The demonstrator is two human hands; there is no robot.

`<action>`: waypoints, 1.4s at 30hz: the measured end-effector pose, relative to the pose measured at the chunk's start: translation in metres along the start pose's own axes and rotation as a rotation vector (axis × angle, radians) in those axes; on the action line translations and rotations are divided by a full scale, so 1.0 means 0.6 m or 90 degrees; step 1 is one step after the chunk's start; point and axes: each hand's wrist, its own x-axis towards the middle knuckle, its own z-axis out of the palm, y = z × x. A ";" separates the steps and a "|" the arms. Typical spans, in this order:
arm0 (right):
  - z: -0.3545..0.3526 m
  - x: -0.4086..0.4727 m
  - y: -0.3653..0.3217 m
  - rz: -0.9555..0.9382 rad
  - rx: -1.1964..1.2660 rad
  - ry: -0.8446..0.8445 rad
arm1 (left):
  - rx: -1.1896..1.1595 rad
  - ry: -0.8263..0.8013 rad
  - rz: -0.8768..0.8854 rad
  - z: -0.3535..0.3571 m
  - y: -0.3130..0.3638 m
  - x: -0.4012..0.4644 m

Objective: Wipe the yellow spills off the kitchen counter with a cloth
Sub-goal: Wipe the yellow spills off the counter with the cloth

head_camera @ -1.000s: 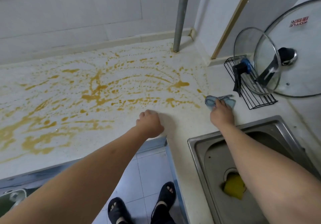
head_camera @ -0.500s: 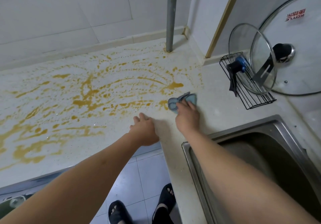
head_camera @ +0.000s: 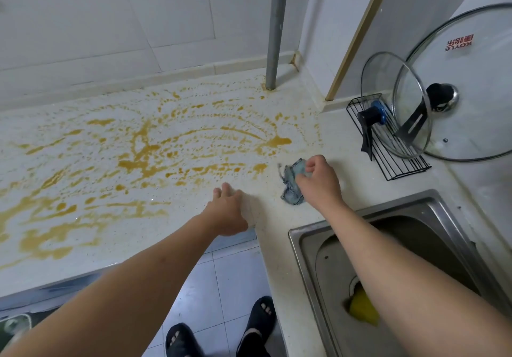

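Risk assessment. The cloth (head_camera: 292, 183) is bunched into a small wad, with part of it drooping to the bench (head_camera: 327, 146) below the right hand (head_camera: 318, 182). In my judgement, a wad that small would push the liquid along rather than lift it, smearing the yellow spills (head_camera: 144, 157) over the clean strip of bench in front of the sink (head_camera: 415, 245). A sweep toward the near edge could send drips off onto the floor (head_camera: 221, 281), where the person's slippered feet (head_camera: 221, 331) stand. A wide stroke to the right could knock the wire rack (head_camera: 388, 151) holding the glass lids (head_camera: 396, 107). The left hand (head_camera: 227, 207) lies just short of the nearest streaks and could be soiled if it slides forward.

Hands. The right hand's fingers (head_camera: 311, 164) are curled and pinch the cloth at its top. The left hand's fingers (head_camera: 221, 189) are extended and relaxed, resting flat near the bench edge, holding nothing.

Position of task items. The cloth sits directly under and to the left of the right fingers, its lower fold touching the bench. The nearest blot of spill lies just left of the cloth, apart from it. The main body of the spill spreads further left and beyond the left fingers, reaching back to the metal pole (head_camera: 275, 29) at the wall.
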 end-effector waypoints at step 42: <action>0.103 -0.004 0.062 -0.049 -0.293 0.061 | -0.032 -0.001 0.011 -0.004 -0.009 -0.007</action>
